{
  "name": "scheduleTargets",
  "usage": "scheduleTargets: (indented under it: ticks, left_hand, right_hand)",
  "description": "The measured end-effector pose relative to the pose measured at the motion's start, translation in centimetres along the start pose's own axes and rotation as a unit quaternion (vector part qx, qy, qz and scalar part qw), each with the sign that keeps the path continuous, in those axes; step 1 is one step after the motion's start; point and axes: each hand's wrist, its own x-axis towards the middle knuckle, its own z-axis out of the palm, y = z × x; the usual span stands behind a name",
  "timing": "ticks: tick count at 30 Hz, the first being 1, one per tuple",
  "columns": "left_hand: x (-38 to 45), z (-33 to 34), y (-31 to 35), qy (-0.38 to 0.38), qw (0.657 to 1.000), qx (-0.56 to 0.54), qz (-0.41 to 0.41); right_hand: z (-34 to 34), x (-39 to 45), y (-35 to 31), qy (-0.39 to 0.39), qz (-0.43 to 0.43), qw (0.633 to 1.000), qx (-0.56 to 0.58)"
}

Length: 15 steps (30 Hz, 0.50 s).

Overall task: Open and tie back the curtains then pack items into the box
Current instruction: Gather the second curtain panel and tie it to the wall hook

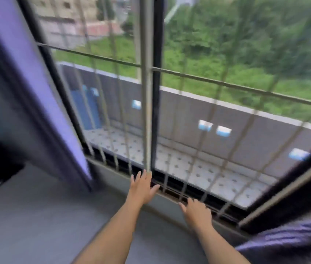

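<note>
Hands (143, 187) (198, 210) open, nothing held

The window (150, 92) fills the view from ten to three o'clock, a grille of bars (208, 80) behind its glass. One curtain (42, 92) hangs at nine o'clock — another (293, 241) bunches at four. Both hands — left hand (141, 189), right hand (198, 211) — reach over the sill (36, 216) at six.

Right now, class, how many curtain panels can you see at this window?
2. One purple curtain hangs at the left edge of the window; another curtain is bunched at the lower right corner. More fabric may lie outside the frame.
</note>
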Motion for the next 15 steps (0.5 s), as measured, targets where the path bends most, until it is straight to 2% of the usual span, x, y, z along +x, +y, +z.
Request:
scheduleTargets:
  ticks: [8,15]
  left_hand:
    - [-5.2,-9.1,-28.7,0.067,0.980,-0.021,-0.187]
    - [-9.8,-15.6,-46.8,0.119,0.956,-0.033,-0.265]
  right_hand:
    - [-0.4,2.6,-26.8,0.008,-0.150,0.988,-0.029]
    - [-3.0,2.8,-47.8,0.036,-0.240,0.970,-0.009]
